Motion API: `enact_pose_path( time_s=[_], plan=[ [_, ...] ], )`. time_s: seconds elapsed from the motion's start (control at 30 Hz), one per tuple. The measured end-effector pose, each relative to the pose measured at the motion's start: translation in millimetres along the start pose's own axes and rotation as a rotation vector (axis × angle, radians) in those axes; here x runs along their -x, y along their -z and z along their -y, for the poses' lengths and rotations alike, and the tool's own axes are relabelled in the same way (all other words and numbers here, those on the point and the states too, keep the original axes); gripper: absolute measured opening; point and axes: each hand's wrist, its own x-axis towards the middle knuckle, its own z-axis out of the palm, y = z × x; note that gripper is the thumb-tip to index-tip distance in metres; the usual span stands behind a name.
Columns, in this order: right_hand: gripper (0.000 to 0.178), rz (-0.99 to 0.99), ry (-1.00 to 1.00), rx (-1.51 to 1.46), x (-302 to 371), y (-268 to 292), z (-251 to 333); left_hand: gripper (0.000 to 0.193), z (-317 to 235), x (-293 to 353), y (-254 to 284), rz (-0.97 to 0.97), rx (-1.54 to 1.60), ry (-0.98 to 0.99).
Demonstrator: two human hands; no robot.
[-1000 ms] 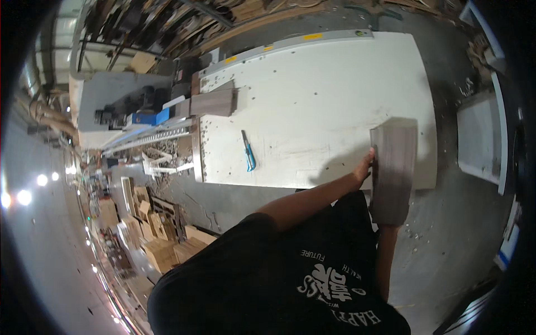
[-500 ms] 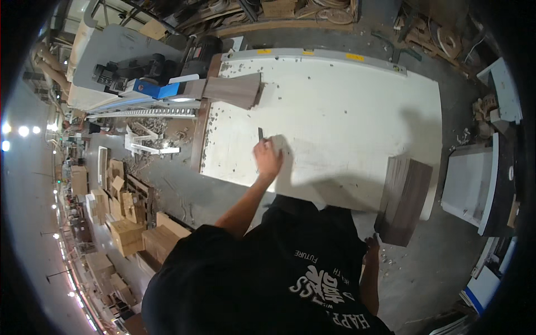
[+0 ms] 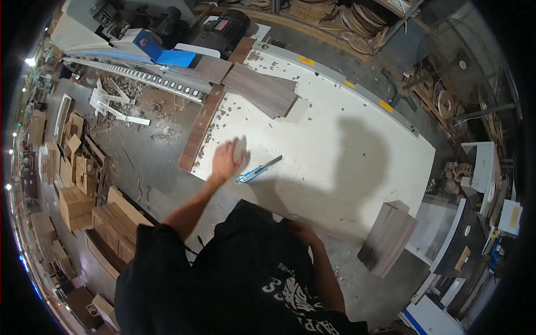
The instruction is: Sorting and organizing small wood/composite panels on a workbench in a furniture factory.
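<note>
- A white, worn-looking table (image 3: 318,134) stands in front of me, dark chips scattered thickest along its brown end strip (image 3: 202,131).
- A grey metal bar (image 3: 335,78) with yellow labels runs along its far edge.
- Off the table's left end sits a machine with a black ribbed motor (image 3: 226,29), a blue guard (image 3: 174,57) and a linked track (image 3: 142,75).
- Cardboard boxes (image 3: 82,206) sit on the smooth grey floor (image 3: 167,187).
- Flat wood-grained strips (image 3: 262,90) lie fanned beside the machine; a squared stack (image 3: 388,237) of similar grey-brown pieces overhangs the near right corner.
- The slim blue utility knife (image 3: 259,169) lies on the table just beside the left hand (image 3: 225,161), whose fingers are bent; blur hides whether they pinch anything.
- The right hand (image 3: 304,231) is by the near edge, against the black shirt (image 3: 223,268); I cannot tell its grip.
</note>
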Motion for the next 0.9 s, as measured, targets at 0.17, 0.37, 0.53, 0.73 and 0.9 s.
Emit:
enact_pose_path(
  time_s=[0.17,0.37,0.53,0.73,0.9],
  plan=[
    [0.035,-0.077,-0.078,-0.08,-18,-47,-50,0.11,91,-187,75,0.109,-0.396,0.024],
    [0.032,-0.179,-0.097,-0.348,15,-36,-42,0.154,169,-345,104,0.301,-0.65,-0.217],
    [0.03,-0.542,-0.166,-0.426,66,-53,-21,0.151,171,-387,118,0.66,-0.584,-0.258],
    [0.035,-0.849,-0.286,-0.382,139,-139,-113,0.133,122,-396,123,0.54,-0.418,-0.42],
    [0.034,-0.828,-0.22,-0.318,130,-136,-128,0.129,27,-368,74,0.586,-0.288,-0.514]
  ],
)
